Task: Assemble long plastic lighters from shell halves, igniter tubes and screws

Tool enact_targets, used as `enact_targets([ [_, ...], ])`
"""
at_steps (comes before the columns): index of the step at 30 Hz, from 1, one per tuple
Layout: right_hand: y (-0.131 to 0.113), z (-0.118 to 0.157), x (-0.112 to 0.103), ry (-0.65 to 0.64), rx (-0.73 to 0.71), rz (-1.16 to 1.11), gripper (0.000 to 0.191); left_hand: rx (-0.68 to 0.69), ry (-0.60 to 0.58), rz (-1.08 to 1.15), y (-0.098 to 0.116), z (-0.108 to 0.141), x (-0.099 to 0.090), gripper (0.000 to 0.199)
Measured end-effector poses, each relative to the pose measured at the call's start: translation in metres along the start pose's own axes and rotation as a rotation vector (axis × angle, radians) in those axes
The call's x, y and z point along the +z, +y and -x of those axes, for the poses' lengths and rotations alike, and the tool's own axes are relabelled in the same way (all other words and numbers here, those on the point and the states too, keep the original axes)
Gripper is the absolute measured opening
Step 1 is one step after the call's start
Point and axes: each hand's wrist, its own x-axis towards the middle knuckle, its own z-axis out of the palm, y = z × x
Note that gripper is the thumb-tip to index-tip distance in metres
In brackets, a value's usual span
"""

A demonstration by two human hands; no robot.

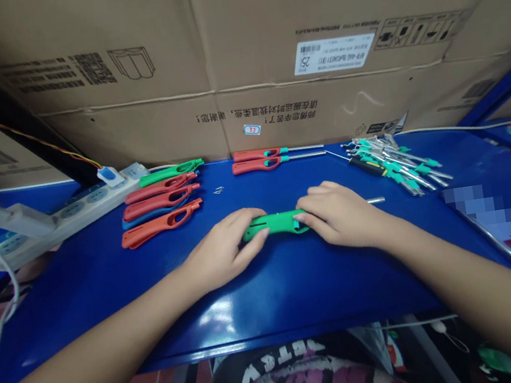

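A green lighter (pixel 276 223), the long-necked kind, lies crosswise between my two hands just above the blue table (pixel 269 291). My left hand (pixel 232 245) is closed around its handle end, thumb in front and fingers behind. Closed over the trigger end is my right hand (pixel 335 215), its thumb pressing near a small teal part. The metal tube (pixel 375 200) pokes out to the right, past my right hand. Its middle stretch is hidden by that hand.
Several red, green and blue lighter handles (pixel 162 201) lie at left, beside a white power strip (pixel 72 208). Two red lighters with tubes (pixel 261 164) rest at the back. Right of them are a screwdriver (pixel 366 165) and piled metal tubes (pixel 407 167). A phone (pixel 508 232) lies far right; cardboard (pixel 198 54) stands behind.
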Motion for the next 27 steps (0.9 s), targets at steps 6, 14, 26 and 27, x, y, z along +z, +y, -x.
enact_targets([
  [6, -0.009, -0.001, 0.001, -0.12, -0.01, -0.15, 0.037, 0.096, -0.079, -0.223, -0.002, 0.003, 0.002, 0.036],
  [14, -0.01, 0.002, 0.001, -0.089, -0.167, -0.284, 0.035, 0.103, -0.165, -0.2, 0.0, 0.004, 0.002, 0.041],
  [26, 0.033, 0.01, -0.015, -0.036, -0.051, -0.071, 0.03, 0.103, -0.156, -0.272, -0.021, -0.004, -0.013, 0.043],
  [27, 0.038, 0.012, -0.016, -0.031, -0.047, -0.071, 0.028, 0.097, -0.144, -0.271, -0.022, -0.004, -0.013, 0.044],
])
